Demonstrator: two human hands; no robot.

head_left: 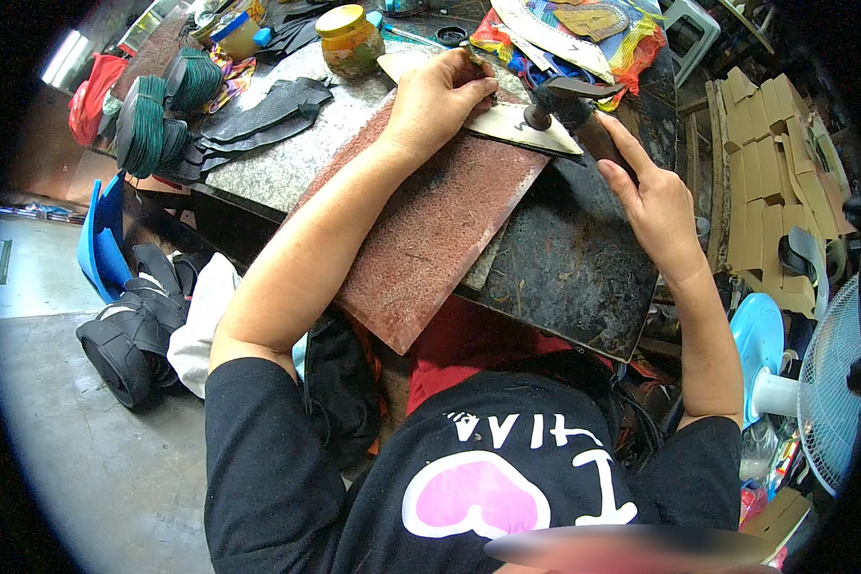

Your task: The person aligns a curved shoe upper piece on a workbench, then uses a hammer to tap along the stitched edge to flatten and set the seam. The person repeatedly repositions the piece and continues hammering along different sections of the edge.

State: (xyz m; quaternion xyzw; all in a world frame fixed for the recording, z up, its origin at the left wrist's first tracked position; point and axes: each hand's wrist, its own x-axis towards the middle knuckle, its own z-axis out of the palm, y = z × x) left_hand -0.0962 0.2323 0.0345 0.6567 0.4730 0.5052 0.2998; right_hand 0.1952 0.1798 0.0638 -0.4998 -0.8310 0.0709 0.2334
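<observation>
My right hand [655, 201] is wrapped round the wooden handle of a hammer [598, 139], whose dark metal head is raised beside my left hand. The fingers of my left hand [440, 100] are pinched together around something small and mostly hidden, right above a pale pointed template [521, 126]. Under the template shows a thin black edge, perhaps of leather. Both rest at the far end of a reddish-brown rough board [430, 230], which lies slantwise across the bench.
A yellow-lidded glue jar [347, 43] stands behind my left forearm. Black leather pieces [268, 115] and green cord spools [145, 124] lie to the left. Patterns sit on a colourful mesh bag [584, 33] at the back. A fan [832, 383] stands at the right.
</observation>
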